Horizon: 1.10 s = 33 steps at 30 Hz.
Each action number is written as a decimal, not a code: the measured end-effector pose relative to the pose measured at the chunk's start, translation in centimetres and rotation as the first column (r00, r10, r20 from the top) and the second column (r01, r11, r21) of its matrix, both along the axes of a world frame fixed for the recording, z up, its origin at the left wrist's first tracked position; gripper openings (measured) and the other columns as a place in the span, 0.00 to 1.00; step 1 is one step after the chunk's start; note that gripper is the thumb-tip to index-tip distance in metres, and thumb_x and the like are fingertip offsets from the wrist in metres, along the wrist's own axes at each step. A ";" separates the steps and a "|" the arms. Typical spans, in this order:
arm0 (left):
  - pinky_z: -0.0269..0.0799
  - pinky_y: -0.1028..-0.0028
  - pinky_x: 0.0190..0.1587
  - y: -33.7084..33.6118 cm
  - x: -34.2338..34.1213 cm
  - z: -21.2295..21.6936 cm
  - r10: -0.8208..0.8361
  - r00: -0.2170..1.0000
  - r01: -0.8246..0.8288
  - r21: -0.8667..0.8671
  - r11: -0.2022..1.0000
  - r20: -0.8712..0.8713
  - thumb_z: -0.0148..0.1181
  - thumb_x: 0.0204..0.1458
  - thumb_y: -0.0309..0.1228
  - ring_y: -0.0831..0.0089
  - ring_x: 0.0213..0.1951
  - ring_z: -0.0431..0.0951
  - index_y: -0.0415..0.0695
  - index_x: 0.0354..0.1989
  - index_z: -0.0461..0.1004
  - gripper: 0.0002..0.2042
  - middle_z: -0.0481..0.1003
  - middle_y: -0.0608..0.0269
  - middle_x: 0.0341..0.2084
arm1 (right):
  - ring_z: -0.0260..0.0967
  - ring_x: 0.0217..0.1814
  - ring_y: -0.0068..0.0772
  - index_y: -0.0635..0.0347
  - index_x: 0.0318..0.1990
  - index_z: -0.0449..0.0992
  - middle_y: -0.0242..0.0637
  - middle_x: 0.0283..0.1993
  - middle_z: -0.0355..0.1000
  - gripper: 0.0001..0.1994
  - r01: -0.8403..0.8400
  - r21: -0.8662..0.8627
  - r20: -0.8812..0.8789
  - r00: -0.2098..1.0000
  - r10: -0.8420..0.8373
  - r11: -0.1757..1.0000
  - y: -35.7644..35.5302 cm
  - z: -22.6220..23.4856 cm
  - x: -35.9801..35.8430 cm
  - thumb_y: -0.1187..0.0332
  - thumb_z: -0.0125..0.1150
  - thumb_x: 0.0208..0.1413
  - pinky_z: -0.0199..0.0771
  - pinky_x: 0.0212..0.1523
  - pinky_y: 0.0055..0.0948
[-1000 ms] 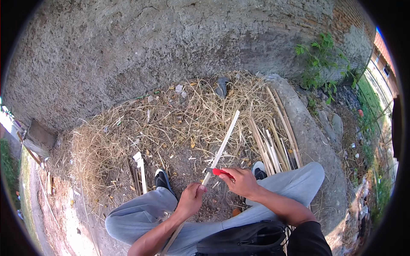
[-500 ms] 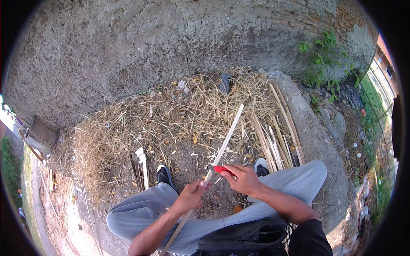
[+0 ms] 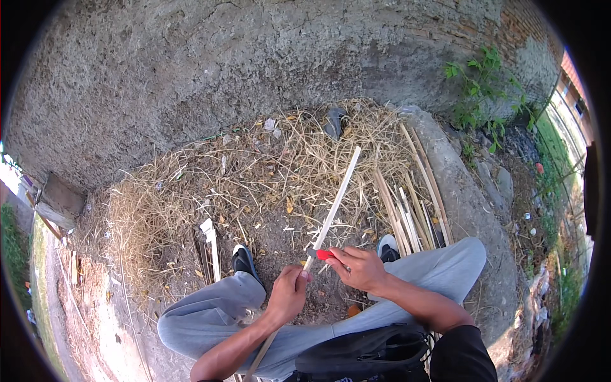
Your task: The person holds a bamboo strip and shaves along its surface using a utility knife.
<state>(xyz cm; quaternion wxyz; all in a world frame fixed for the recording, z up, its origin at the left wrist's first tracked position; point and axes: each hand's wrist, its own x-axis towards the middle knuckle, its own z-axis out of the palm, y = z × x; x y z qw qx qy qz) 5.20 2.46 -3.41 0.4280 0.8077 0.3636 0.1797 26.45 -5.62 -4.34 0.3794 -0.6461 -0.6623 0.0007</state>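
Head cam: L hand point(image 3: 288, 296) closed round pale wood strip point(image 3: 337, 207), gripping it just below red-handled tool point(image 3: 325, 254); R hand point(image 3: 361, 268) grips the red handle, tool's dark end against strip. Strip in front of person — slants up & to R, far end over straw point(image 3: 143, 219), lower part alongside L forearm, over grey trousers point(image 3: 210, 325). Loose strips point(image 3: 407, 223) on ground nr R shoe point(image 3: 387, 248) — rough wall point(image 3: 254, 76) behind
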 end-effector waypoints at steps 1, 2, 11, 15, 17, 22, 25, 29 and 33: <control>0.73 0.61 0.40 -0.2 0.1 0.4 0.003 1.000 -0.003 -0.002 1.000 -0.003 0.50 0.67 0.29 0.55 0.35 0.78 0.35 0.39 0.77 0.11 0.74 0.48 0.39 | 0.71 0.19 0.37 0.58 0.46 0.83 0.33 0.22 0.70 0.15 0.000 0.000 0.000 1.000 0.000 1.000 0.0 0.3 0.0 0.57 0.68 0.59 0.70 0.17 0.36; 0.74 0.58 0.44 -0.3 0.1 0.7 0.005 1.000 -0.005 -0.003 1.000 -0.007 0.50 0.66 0.27 0.47 0.38 0.78 0.33 0.38 0.76 0.11 0.74 0.44 0.43 | 0.71 0.19 0.37 0.58 0.45 0.83 0.33 0.22 0.69 0.15 0.013 0.008 0.022 1.000 -0.013 1.000 0.0 0.6 0.0 0.57 0.68 0.58 0.70 0.17 0.36; 0.75 0.57 0.45 -2.0 0.0 1.3 -0.047 0.998 0.046 0.026 0.999 0.048 0.52 0.64 0.24 0.44 0.39 0.78 0.31 0.39 0.76 0.09 0.73 0.39 0.44 | 0.72 0.18 0.39 0.58 0.43 0.84 0.34 0.22 0.72 0.15 0.206 0.027 0.069 0.976 -0.207 0.978 1.1 -0.9 3.8 0.56 0.68 0.59 0.71 0.17 0.36; 0.75 0.59 0.43 -1.5 0.0 1.1 -0.079 0.997 0.077 0.092 0.993 0.010 0.52 0.64 0.23 0.47 0.38 0.79 0.31 0.41 0.76 0.08 0.73 0.40 0.44 | 0.74 0.19 0.41 0.58 0.43 0.84 0.36 0.23 0.74 0.15 0.228 0.012 0.060 0.972 -0.228 0.974 1.6 -0.7 4.1 0.55 0.67 0.60 0.72 0.18 0.37; 0.75 0.61 0.41 -1.5 0.1 1.9 -0.073 0.997 0.071 0.092 0.993 0.026 0.53 0.63 0.23 0.50 0.36 0.79 0.31 0.40 0.77 0.08 0.73 0.42 0.44 | 0.74 0.19 0.41 0.58 0.43 0.84 0.36 0.23 0.75 0.15 0.238 0.022 0.035 0.970 -0.239 0.971 1.8 -0.5 4.3 0.56 0.67 0.60 0.73 0.18 0.37; 0.73 0.65 0.36 -1.5 -0.4 2.2 -0.060 0.998 0.059 0.033 0.998 0.006 0.54 0.65 0.26 0.59 0.33 0.78 0.34 0.35 0.78 0.10 0.74 0.47 0.45 | 0.71 0.19 0.42 0.59 0.44 0.85 0.39 0.22 0.73 0.14 0.249 0.062 -0.005 0.968 -0.249 0.966 2.2 -0.7 5.1 0.58 0.67 0.59 0.69 0.19 0.38; 0.71 0.68 0.34 -1.7 -0.4 2.9 -0.085 0.996 0.085 -0.001 0.996 -0.019 0.54 0.65 0.26 0.64 0.30 0.76 0.34 0.34 0.78 0.10 0.74 0.48 0.45 | 0.72 0.19 0.42 0.58 0.44 0.84 0.39 0.23 0.75 0.15 0.311 0.002 -0.009 0.950 -0.311 0.950 2.5 -1.1 6.8 0.57 0.65 0.61 0.70 0.19 0.39; 0.70 0.70 0.31 -2.3 -1.9 2.2 -0.138 0.990 0.137 -0.061 0.989 -0.015 0.53 0.65 0.27 0.70 0.27 0.75 0.35 0.34 0.78 0.11 0.75 0.50 0.44 | 0.76 0.25 0.48 0.54 0.43 0.84 0.42 0.24 0.76 0.15 0.467 -0.216 -0.013 0.877 -0.481 0.858 2.4 -0.5 11.8 0.54 0.59 0.64 0.74 0.26 0.45; 0.70 0.69 0.31 -1.8 -1.3 2.1 -0.148 0.986 0.141 -0.096 0.985 -0.076 0.53 0.66 0.28 0.70 0.27 0.74 0.36 0.34 0.79 0.11 0.75 0.51 0.43 | 0.77 0.27 0.51 0.53 0.41 0.83 0.44 0.24 0.76 0.14 0.471 -0.175 -0.008 0.878 -0.479 0.865 2.6 -1.8 12.3 0.53 0.59 0.64 0.75 0.29 0.49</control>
